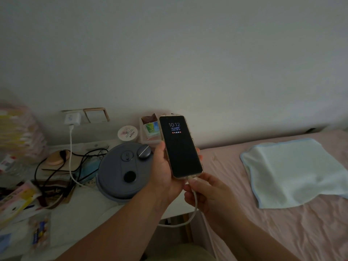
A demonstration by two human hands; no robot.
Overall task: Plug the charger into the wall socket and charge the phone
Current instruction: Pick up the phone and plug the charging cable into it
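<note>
A white charger (72, 118) sits plugged into the wall socket (70, 111) at the left, above the bedside table. Its white cable (70, 157) hangs down across the table and loops back up to the phone. My left hand (163, 172) holds the phone (180, 147) upright by its left edge; the screen is dark and reads 10:12. My right hand (205, 194) pinches the cable's plug end (192, 179) right at the phone's bottom port.
A white bedside table (79, 213) carries a round grey lidded appliance (122, 170), black cords, a small white jar (127, 133), a box of packets and loose wrappers. A wall switch (96, 114) is beside the socket. To the right lies a pink bed with a pale blue towel (293, 172).
</note>
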